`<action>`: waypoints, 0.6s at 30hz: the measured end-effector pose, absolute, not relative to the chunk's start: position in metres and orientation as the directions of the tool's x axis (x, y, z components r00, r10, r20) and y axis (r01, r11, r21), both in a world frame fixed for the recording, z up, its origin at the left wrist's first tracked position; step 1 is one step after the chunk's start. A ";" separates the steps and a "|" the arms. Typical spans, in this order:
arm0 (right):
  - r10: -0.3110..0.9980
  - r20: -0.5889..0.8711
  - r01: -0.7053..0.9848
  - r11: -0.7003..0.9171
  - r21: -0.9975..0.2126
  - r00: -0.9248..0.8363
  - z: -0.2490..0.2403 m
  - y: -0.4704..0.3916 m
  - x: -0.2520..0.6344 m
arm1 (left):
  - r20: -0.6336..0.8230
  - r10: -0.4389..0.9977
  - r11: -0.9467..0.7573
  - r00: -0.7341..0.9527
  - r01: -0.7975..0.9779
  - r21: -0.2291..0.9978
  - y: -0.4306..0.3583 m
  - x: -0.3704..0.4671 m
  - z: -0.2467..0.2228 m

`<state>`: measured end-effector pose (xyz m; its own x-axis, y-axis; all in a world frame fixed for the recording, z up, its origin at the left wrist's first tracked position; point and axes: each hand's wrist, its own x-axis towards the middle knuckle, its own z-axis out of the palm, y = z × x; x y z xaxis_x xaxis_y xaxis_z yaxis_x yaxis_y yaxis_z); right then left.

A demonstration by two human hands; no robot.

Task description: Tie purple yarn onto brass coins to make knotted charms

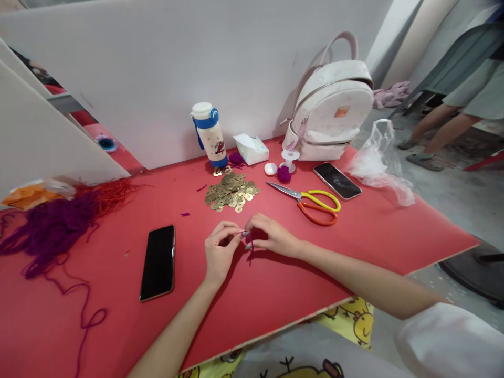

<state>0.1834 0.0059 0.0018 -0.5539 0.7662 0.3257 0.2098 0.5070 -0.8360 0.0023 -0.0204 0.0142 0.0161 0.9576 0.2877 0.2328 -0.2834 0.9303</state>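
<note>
My left hand pinches a short piece of purple yarn between thumb and forefinger, above the red tabletop. Close beside it, my right hand has its fingers bent round the same yarn, whose loose end dangles below the fingertips. Whether a coin is also between the fingers I cannot make out. Just beyond the hands lies a heap of brass-coloured coins with holes. Scissors with one yellow and one orange handle lie to the right of the heap, blades pointing left.
A dark phone lies left of my hands, another phone at the right. Behind stand a bottle, a tissue pack, a white spool and a backpack. Tangled purple yarn covers the left side. A plastic bag lies right.
</note>
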 end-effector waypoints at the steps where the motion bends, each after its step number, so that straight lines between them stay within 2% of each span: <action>1: 0.799 0.309 0.174 0.451 -0.876 -0.516 0.002 0.005 0.183 | 0.285 0.958 -0.282 0.025 0.235 0.930 -0.021 0.003 0.015; 5: 0.920 0.131 -0.098 0.102 -0.990 -0.370 0.001 0.005 0.184 | 0.326 0.941 -0.339 0.092 0.257 0.905 -0.025 0.004 0.020; 7: 0.954 -0.008 -0.205 -0.073 -0.976 -0.299 0.001 0.007 0.185 | 0.352 0.921 -0.386 0.168 0.263 0.884 -0.029 0.004 0.023; 9: 0.962 -0.100 -0.283 -0.173 -0.943 -0.254 0.001 0.013 0.188 | 0.359 0.893 -0.424 0.271 0.235 0.875 -0.032 0.004 0.026; 13: 0.951 -0.167 -0.445 -0.271 -0.854 -0.260 0.002 0.028 0.194 | 0.291 0.876 -0.367 0.385 0.140 0.920 -0.035 0.006 0.027; 15: 0.950 -0.140 -0.470 -0.262 -0.843 -0.277 0.002 0.032 0.197 | 0.263 0.915 -0.314 0.307 0.130 0.940 -0.033 0.006 0.024; 18: 0.950 -0.035 -0.416 -0.168 -0.893 -0.309 0.002 0.031 0.198 | 0.228 0.972 -0.233 0.054 0.128 0.964 -0.028 0.004 0.018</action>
<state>0.1983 0.0306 0.0022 -0.3088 0.9505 -0.0349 -0.4165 -0.1681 -0.8935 0.0045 -0.0277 0.0184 0.0540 0.9722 0.2281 0.1276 -0.2332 0.9640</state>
